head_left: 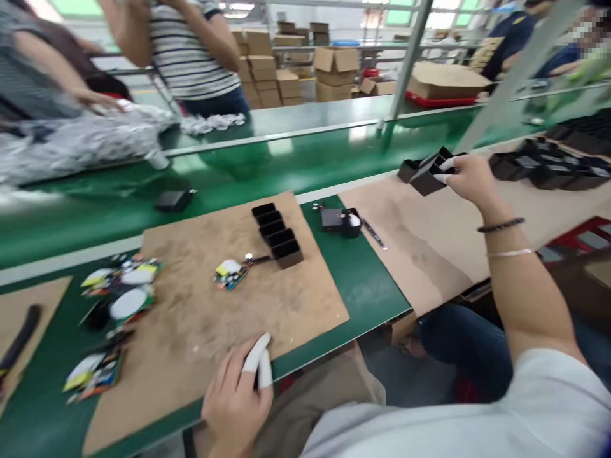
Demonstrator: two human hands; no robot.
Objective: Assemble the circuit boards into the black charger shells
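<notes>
My right hand [470, 181], stretched out to the right, grips black plastic cases [428, 179] between thumb and fingers, which wear white finger cots. Exactly how many it holds is hard to make out. Near the front edge of the cardboard sheet [205, 318], my left hand [241, 385] rests with nothing in it, its fingers lying forward and white cots on thumb and index. Ahead of it on the sheet lies a small circuit board [230, 273] with a white disc and yellow part. Beside that board stands a row of open black cases [287, 253].
Several more circuit boards [128, 303] lie at left. A black case with wires [334, 219] and a pen [375, 234] lie right of the sheet. Many black cases [548, 162] stand far right. A green conveyor [305, 165] runs behind; people work beyond it.
</notes>
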